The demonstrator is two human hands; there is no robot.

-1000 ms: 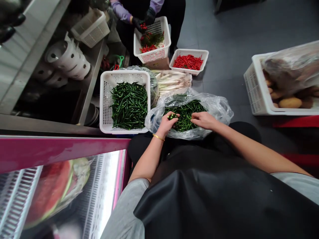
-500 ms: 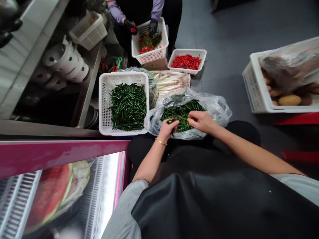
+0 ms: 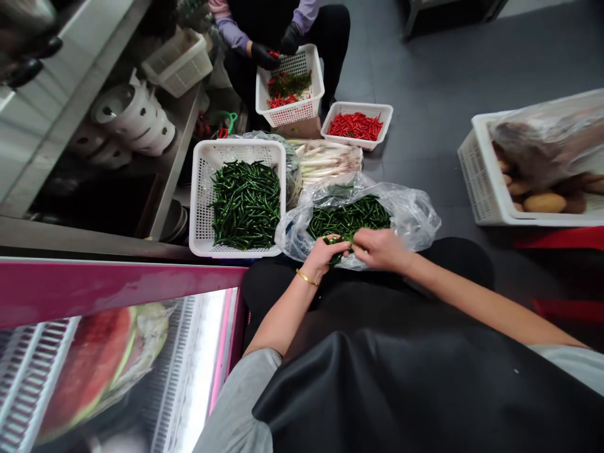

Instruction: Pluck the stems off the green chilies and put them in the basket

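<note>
The left hand (image 3: pixel 323 258) is curled tightly around a few green chilies (image 3: pixel 333 240). The right hand (image 3: pixel 380 250) sits just beside it, its fingers pinched together at the edge of the heap; whether they grip a chili cannot be told. Both hands are over a clear plastic bag (image 3: pixel 415 217) holding a heap of green chilies (image 3: pixel 349 217). At 11 o'clock, a white plastic basket (image 3: pixel 201 201) holds dark green chilies (image 3: pixel 245 204). At 12 o'clock, a shallow white basket (image 3: pixel 330 126) holds red chilies (image 3: pixel 355 126), beside a co-worker's black-gloved hand (image 3: pixel 264 56).
</note>
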